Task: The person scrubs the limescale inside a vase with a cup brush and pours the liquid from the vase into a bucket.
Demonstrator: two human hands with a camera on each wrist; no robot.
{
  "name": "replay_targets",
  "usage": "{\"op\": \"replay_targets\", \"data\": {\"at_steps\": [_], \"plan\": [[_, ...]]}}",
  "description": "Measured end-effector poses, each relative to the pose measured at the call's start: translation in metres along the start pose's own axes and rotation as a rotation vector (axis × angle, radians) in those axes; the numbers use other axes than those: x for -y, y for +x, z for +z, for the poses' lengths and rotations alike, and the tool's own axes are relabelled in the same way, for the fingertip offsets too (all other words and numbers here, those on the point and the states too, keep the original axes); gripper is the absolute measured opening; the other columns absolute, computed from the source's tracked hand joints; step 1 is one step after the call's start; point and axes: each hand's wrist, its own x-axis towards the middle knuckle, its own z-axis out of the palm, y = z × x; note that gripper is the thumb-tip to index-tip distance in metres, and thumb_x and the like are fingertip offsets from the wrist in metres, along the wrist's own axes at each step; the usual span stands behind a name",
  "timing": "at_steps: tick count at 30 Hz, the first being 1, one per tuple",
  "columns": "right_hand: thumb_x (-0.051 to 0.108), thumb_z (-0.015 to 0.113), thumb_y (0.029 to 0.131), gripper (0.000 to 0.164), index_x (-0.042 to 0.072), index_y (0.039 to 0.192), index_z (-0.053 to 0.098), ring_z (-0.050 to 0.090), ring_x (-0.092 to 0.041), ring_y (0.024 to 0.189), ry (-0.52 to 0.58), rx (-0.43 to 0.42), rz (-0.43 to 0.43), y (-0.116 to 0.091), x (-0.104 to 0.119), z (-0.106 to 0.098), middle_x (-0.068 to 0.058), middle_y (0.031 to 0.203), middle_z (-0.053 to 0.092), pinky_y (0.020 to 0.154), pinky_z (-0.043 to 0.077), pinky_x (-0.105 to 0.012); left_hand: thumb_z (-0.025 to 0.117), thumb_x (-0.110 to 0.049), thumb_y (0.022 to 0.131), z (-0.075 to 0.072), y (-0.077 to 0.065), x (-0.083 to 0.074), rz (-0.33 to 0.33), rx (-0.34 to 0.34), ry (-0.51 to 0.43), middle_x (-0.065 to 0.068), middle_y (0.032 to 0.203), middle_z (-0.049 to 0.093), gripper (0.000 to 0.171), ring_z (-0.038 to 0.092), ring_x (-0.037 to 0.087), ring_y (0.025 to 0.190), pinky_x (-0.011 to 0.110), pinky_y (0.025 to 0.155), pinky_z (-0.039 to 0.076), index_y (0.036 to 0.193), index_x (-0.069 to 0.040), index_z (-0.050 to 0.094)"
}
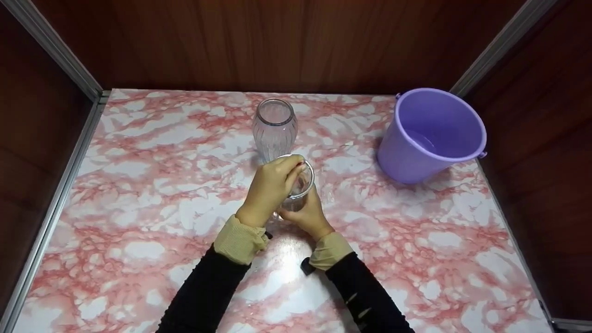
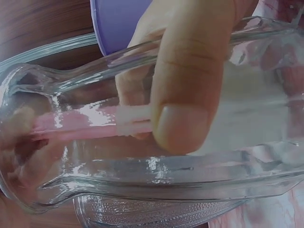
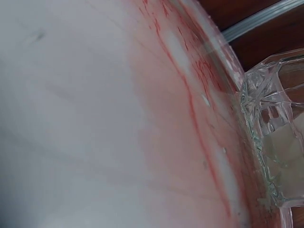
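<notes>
A clear ribbed glass vase point(image 1: 293, 202) is in my hands in the head view. My right hand point(image 1: 312, 216) grips its body, and that hand's thumb point(image 2: 187, 95) lies across the glass in the left wrist view. My left hand point(image 1: 270, 187) is at the rim with its fingers over the mouth. Through the glass, those fingers pinch a pink stick point(image 2: 80, 126) that has a pale section; the thumb partly hides it, so its kind is unclear. Only the thick base of the vase point(image 3: 270, 137) appears in the right wrist view.
Just behind the held vase stands a second clear glass vase point(image 1: 275, 134). A purple bucket point(image 1: 402, 157) is at the back right. Dark wood panels point(image 1: 277, 46) enclose the pink-and-white marbled table point(image 1: 152, 249) at the back and sides.
</notes>
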Motion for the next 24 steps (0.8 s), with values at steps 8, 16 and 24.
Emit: {"op": "replay_targets", "data": {"at_steps": [8,16,24], "plan": [[-0.003,0.085,0.068,0.101,-0.005,0.152,0.028,0.047,-0.03,0.134,-0.024,-0.01,0.002,0.002,-0.028,-0.003,-0.022,0.147,0.047,0.116,0.036,-0.037,0.066,-0.009,0.097,0.001,0.001,-0.002,-0.011,0.029,0.049,0.014,0.094,0.074,0.012,0.073,0.028,0.087,0.035,0.079,0.061,0.102,0.001,0.07],[-0.007,0.082,0.065,0.106,-0.007,0.153,0.023,0.044,-0.036,0.134,-0.019,-0.01,0.028,0.002,-0.033,-0.003,-0.027,0.15,0.042,0.117,0.034,-0.037,0.065,-0.011,0.098,0.002,0.001,-0.004,-0.021,0.068,0.108,0.012,0.093,0.073,0.012,0.073,0.029,0.085,0.041,0.073,0.061,0.103,-0.002,0.07],[0.0,0.086,0.067,0.107,-0.005,0.153,0.024,0.048,-0.03,0.131,-0.028,-0.012,-0.03,0.002,-0.035,-0.003,-0.023,0.148,0.046,0.116,0.036,-0.035,0.065,-0.014,0.098,0.002,0.002,-0.004,-0.016,0.096,0.184,0.012,0.093,0.073,0.012,0.072,0.03,0.081,0.043,0.068,0.06,0.104,-0.004,0.069]]}}
